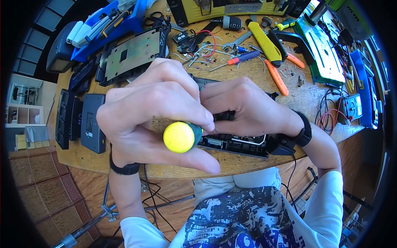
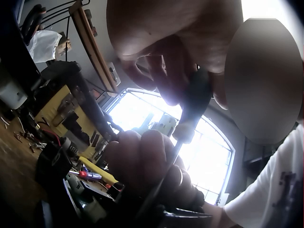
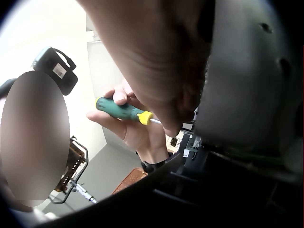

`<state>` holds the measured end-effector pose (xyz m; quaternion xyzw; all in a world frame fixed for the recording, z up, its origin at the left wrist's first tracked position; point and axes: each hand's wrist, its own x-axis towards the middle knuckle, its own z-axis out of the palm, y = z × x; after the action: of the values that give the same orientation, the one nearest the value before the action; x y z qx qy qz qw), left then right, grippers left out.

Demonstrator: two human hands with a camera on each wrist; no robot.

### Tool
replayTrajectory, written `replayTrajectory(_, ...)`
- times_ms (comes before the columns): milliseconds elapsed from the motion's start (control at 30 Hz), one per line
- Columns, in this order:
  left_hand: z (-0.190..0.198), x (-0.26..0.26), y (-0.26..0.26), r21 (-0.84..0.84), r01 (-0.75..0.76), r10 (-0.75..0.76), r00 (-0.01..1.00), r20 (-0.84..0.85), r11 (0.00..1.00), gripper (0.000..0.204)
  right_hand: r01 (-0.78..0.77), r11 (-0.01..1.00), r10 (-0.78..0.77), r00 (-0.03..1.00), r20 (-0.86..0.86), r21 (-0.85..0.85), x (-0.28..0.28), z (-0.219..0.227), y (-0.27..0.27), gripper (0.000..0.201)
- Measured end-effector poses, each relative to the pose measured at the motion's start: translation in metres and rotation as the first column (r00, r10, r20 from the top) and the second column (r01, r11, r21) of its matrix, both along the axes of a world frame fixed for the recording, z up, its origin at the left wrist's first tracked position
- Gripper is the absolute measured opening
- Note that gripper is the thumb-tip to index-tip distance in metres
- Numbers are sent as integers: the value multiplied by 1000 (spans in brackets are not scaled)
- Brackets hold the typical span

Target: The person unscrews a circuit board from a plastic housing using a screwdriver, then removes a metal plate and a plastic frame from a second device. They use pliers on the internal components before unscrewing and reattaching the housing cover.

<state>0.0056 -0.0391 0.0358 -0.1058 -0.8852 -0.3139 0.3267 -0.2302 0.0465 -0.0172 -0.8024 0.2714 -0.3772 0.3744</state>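
Observation:
My left hand (image 1: 153, 99) holds a green screwdriver with a yellow end cap (image 1: 178, 137), its fingers curled over the handle from above. In the right wrist view the green handle (image 3: 118, 110) slants down toward a metal shaft. My right hand (image 1: 252, 107) is close against it, fingers curled and fingertips at the shaft (image 2: 164, 183). Below both hands lies an opened black plastic housing (image 1: 235, 151) with a connector and circuit parts inside. The screwdriver's tip is hidden among the fingers and the housing.
Behind the hands lie a purple screwdriver (image 1: 244, 57), a yellow utility knife (image 1: 264, 43), orange-handled pliers (image 1: 276, 78) and loose screws. A metal-plated black unit (image 1: 136, 53) and a black drive-like box (image 1: 93, 124) are left. A multimeter (image 1: 351, 108) with leads stands right.

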Motion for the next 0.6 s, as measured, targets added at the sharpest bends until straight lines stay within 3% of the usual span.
replayTrajectory(33, 2, -2, 4, 2, -1, 1, 1000, -1, 1000, 75, -1, 1000, 1, 1000, -1, 2, 0, 0, 1, 21)
replayTrajectory(100, 6, -9, 13, 204, -64, 63, 998, 12, 977, 69, 34, 999, -35, 999, -40, -29, 1, 1, 5, 19)
replayTrajectory(300, -5, -6, 15, 291, -135, 140, 990, 5, 947, 63, 64, 998, -65, 998, -18, -22, 1, 3, 5, 20)
replayTrajectory(333, -8, -4, 2, 135, -75, 82, 996, -42, 988, 62, 70, 998, -70, 997, -33, -7, 1, 6, 4, 21)
replayTrajectory(467, -7, -5, 1, 74, -94, 100, 991, -86, 993, 65, 47, 997, -51, 997, -59, -69, 1, 2, 1, 21)
replayTrajectory(567, -5, -11, 10, 229, -109, 117, 993, -20, 967, 72, 61, 990, -79, 987, -141, -130, 4, 5, 5, 19)
replayTrajectory(600, -16, -12, 4, 216, -49, 67, 995, -75, 975, 72, 36, 994, -50, 989, -140, -99, 2, 6, 3, 20)
